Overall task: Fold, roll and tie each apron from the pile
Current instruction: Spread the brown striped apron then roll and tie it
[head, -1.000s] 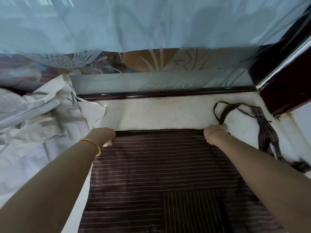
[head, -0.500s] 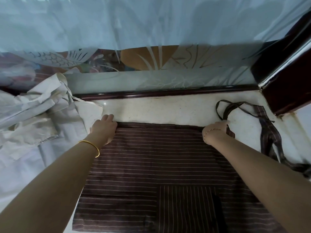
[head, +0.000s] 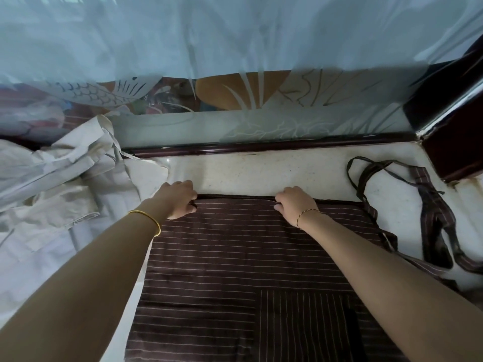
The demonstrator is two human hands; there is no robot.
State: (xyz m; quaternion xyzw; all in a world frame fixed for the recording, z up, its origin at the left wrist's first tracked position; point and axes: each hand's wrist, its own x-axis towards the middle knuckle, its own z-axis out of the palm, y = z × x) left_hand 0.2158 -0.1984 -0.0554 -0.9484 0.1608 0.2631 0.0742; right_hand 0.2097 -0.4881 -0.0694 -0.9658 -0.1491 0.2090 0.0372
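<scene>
At the apron's (head: 235, 257) far edge, left hand (head: 177, 198) and right hand (head: 294, 202) grip.

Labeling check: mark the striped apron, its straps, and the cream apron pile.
striped apron (head: 235, 257): head view, flat middle panel.
straps (head: 433, 218): head view, tangled band at right.
cream apron pile (head: 52, 184): head view, crumpled middle.

You have a dark brown apron (head: 235, 257) with thin pale stripes, crosswise on the body, lengthwise on its near pocket (head: 300, 325). Left lies cream cloth (head: 52, 184). Your left wrist wears a gold bangle (head: 149, 218). The counter (head: 261, 173) is speckled off-white.
</scene>
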